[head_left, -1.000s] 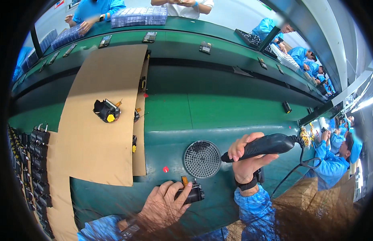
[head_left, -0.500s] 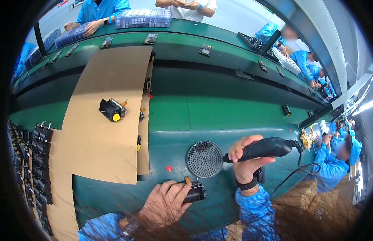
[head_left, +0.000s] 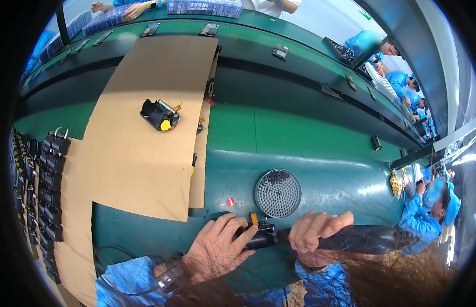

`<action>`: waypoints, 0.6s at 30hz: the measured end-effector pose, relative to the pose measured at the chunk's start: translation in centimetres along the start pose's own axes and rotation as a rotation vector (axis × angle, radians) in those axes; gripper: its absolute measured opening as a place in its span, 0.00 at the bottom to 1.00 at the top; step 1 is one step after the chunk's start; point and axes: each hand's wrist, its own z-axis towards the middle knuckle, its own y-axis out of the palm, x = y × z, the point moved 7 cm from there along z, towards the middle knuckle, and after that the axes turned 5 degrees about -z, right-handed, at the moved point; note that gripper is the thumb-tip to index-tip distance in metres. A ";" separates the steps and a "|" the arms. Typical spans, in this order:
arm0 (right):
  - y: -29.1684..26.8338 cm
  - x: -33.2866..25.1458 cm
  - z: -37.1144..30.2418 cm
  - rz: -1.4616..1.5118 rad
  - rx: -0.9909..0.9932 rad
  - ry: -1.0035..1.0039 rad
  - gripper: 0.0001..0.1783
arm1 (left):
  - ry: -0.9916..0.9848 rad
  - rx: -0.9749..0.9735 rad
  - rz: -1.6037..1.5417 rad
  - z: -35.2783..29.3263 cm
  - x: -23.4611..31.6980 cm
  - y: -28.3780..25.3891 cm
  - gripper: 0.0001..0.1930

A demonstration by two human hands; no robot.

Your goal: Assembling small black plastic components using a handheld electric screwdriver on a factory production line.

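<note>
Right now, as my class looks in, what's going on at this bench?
A person's left hand steadies a black part with an orange tab on the green bench. The right hand grips a black handheld tool, its tip at the part's right end; whether they touch is unclear. Just beyond the hands sits a round grey dish with small dark pieces in it. Another black assembly lies on the cardboard to the left.

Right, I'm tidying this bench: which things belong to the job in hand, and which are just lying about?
In the job:
Black handheld tool, in the right hand
Black housing, in the left hand
Round dish of dark pieces, probably

Apparently lying about:
Red scrap
Small black cylinder
</note>
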 end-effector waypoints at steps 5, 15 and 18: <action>-0.4 1.5 -0.8 0.030 0.058 0.022 0.46 | -0.003 -0.007 0.007 0.1 0.0 0.1 0.29; -0.2 2.1 -0.9 0.079 0.064 0.023 0.52 | -0.008 -0.002 0.023 0.1 0.2 -0.1 0.29; -0.2 2.3 -0.9 0.065 0.055 0.022 0.52 | -0.009 -0.005 0.014 0.2 0.1 0.1 0.29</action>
